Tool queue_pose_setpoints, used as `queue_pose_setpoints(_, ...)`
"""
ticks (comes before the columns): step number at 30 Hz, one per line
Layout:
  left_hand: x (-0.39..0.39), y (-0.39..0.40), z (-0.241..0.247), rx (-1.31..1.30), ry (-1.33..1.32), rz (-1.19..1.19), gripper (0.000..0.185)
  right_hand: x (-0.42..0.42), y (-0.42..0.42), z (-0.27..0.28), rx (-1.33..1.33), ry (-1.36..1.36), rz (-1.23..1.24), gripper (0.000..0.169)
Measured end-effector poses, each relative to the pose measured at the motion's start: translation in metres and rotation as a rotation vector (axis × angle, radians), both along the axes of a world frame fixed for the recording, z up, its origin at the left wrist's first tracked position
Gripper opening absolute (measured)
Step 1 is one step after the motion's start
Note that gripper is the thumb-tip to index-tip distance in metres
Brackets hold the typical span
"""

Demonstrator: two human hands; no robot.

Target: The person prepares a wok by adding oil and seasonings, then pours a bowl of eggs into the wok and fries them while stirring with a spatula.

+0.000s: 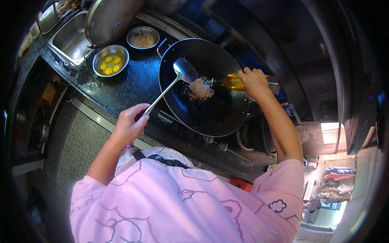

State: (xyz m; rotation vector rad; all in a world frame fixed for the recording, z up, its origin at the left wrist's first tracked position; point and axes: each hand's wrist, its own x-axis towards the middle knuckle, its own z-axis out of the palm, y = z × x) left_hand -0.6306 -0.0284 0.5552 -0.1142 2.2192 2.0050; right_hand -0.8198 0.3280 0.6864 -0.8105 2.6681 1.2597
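Note:
My left hand (130, 123) grips the handle of a metal wok spatula (184, 70), its blade over the left part of a large dark wok (209, 117). Below and right of the blade, a small heap of brownish, crumbly food (200, 89) lies in the wok. My right hand (254, 82) is wrapped around a glass bottle of yellow oil (233, 82), tilted almost flat above the wok. The bottle's spout points left at the heap; whether oil is flowing is hard to tell.
Left of the wok, a metal bowl of cracked eggs (111, 60) and another with pale food (142, 38) stand on the black counter (133, 82). Behind them leans a big round lid (111, 21), beside a steel sink (71, 39). A dark pot (256, 133) stands right of the wok.

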Motion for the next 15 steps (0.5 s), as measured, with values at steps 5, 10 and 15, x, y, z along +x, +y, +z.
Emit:
queue_pose_setpoints(5,0.002,0.001,0.001,-0.037,0.008,0.008,0.029,0.004,-0.014,-0.003,-0.048,0.02,0.034,0.05)
queue_pose_setpoints(10,0.009,-0.001,-0.004,-0.042,0.038,0.005,0.028,0.0,-0.01,-0.012,-0.063,0.054,0.072,0.06)
queue_pose_setpoints(15,0.013,-0.002,-0.005,-0.025,0.034,0.002,0.028,0.011,-0.004,-0.016,-0.086,0.044,0.056,0.059)
